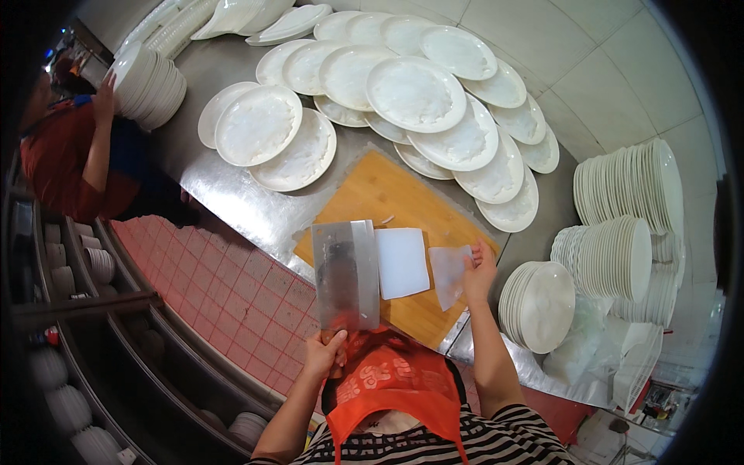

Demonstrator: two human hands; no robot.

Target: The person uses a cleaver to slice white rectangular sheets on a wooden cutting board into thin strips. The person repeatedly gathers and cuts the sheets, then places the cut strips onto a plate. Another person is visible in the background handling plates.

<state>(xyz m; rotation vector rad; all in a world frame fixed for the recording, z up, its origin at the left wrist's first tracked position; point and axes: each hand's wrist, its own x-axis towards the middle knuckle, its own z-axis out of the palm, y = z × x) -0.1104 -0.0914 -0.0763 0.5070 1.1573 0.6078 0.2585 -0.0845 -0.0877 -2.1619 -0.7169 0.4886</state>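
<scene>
My left hand (326, 352) grips the handle of a Chinese cleaver (346, 273), whose broad steel blade points away from me over the left edge of a wooden cutting board (372, 186). Beside the blade, on the board, rests a white rectangular block (402, 263) of some smooth food. My right hand (481, 272) pinches a thin, translucent white sheet (449, 275) by its right side, to the right of the block. A small white scrap (388, 220) lies beyond the block.
Overlapping white plates (416, 94) bearing pale, translucent pieces cover the metal table (226, 192) beyond the board. Stacked plates (537, 307) stand at right, near a clear plastic bag (581, 334). At left, another person (87, 157) touches a plate stack (148, 87). Shelves (110, 314) hold dishes.
</scene>
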